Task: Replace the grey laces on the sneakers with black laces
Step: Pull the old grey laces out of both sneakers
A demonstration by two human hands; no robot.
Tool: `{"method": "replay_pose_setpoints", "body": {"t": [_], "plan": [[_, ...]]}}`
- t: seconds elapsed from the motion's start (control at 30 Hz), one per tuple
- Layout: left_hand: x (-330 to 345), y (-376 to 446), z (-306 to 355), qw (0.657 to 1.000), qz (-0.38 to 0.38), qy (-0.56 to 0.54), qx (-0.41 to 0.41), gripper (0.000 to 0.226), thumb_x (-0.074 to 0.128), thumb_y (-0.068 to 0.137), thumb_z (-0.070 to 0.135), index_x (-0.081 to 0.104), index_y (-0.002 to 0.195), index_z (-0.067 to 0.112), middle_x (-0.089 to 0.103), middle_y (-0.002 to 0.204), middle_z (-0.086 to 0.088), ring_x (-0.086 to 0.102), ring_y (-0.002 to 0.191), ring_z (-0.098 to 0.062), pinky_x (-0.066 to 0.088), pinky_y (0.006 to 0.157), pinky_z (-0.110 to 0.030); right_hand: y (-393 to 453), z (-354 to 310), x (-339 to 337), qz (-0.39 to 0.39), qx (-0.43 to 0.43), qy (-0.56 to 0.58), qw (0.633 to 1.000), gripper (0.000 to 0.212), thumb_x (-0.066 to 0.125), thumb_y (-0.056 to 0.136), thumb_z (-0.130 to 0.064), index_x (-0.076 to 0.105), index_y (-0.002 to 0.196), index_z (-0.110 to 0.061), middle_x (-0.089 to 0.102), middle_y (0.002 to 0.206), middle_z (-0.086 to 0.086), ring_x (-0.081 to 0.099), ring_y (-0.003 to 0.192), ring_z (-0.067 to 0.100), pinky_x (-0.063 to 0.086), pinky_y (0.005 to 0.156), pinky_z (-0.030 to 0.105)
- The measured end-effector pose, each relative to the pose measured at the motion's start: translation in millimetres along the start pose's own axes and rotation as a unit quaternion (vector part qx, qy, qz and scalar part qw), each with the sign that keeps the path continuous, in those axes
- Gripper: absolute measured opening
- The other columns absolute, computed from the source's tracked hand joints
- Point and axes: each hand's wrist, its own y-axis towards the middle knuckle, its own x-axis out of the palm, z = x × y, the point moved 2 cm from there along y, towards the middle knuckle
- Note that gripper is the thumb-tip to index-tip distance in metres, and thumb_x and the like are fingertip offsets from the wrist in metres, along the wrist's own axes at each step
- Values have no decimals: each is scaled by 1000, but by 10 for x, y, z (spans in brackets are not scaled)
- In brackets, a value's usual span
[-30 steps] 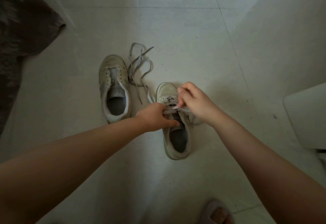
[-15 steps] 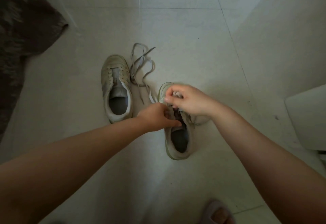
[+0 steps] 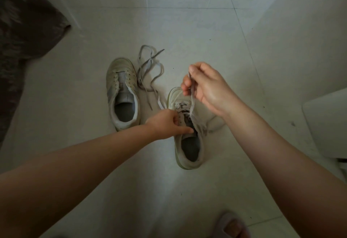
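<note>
Left of my hands lie the unlaced pale leather sneaker (image 3: 123, 95) and its loose grey lace (image 3: 150, 72). My left hand (image 3: 165, 123) pins the second pale sneaker (image 3: 189, 140); my right hand (image 3: 204, 85), raised, pinches its grey lace (image 3: 192, 95). I'd pull straight up, one eyelet at a time.

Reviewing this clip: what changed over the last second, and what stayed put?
The right hand, pinching the grey lace, rose up and away from the right sneaker, drawing the lace out of the eyelets. The left hand stayed gripping that sneaker. The unlaced left sneaker and the loose lace beside it did not move.
</note>
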Motion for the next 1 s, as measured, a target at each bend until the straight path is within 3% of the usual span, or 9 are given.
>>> {"method": "replay_pose_setpoints", "body": {"t": [0.17,0.27,0.37,0.47,0.6,0.73,0.83,0.9,1.0], "plan": [[-242,-53,82,984,105,-136,40,45,63,80,57,57,101,18,62,71,4,60,63,-9,50,59,-26,81,-208,86,-6,-42,10,999,16,41,101,-11,49,87,-9,64,74,7,66,78,20,52,67,27],[-357,-97,260,955,53,-278,92,38,68,85,34,55,117,18,60,76,-7,56,66,-12,47,64,-25,78,-225,175,-40,-32,110,993,17,38,101,-8,51,89,-7,66,87,12,66,92,24,54,80,31],[-369,-111,409,890,-25,-453,44,17,48,97,24,59,102,12,58,80,-7,55,73,-15,48,72,-27,107,-187,208,-49,-6,89,995,16,41,100,-6,55,92,-6,64,102,13,62,106,27,50,96,39],[-363,-50,368,802,-87,-590,-31,45,27,100,36,56,72,15,66,79,-3,62,86,-17,47,84,-35,150,-74,66,9,4,-139,990,13,49,98,-19,61,94,-20,64,107,-2,63,104,15,47,98,52],[-440,7,150,746,10,-657,-110,54,33,101,37,34,50,19,39,48,-1,44,44,-15,42,65,-31,123,95,-164,30,24,-315,948,11,49,97,-23,60,97,-26,65,109,-5,63,101,13,51,94,41],[-614,6,-112,958,227,-155,-82,30,50,94,33,50,70,14,47,60,0,45,53,-16,37,55,-27,-17,428,-380,-17,89,-444,892,12,55,94,-21,59,105,-20,63,104,-3,61,95,13,46,82,26],[-669,-44,-118,945,267,186,-26,19,48,92,30,59,93,14,62,91,-5,56,90,-25,43,72,-34,-102,618,-495,-26,128,-489,862,7,60,90,-19,60,97,-20,63,95,-1,61,92,17,47,80,26],[-585,-16,-93,906,225,357,4,24,48,90,28,60,110,18,53,123,-10,40,122,-30,33,98,-44,-112,677,-527,-22,126,-510,851,4,62,89,-22,59,90,-21,60,84,-4,60,85,17,48,78,28],[-387,-60,46,908,188,355,118,31,45,94,36,60,119,25,44,137,-5,30,134,-27,17,112,-48,-116,684,-512,-28,122,-522,844,9,61,89,-27,56,82,-24,59,80,-4,59,81,19,50,77,32]]}}
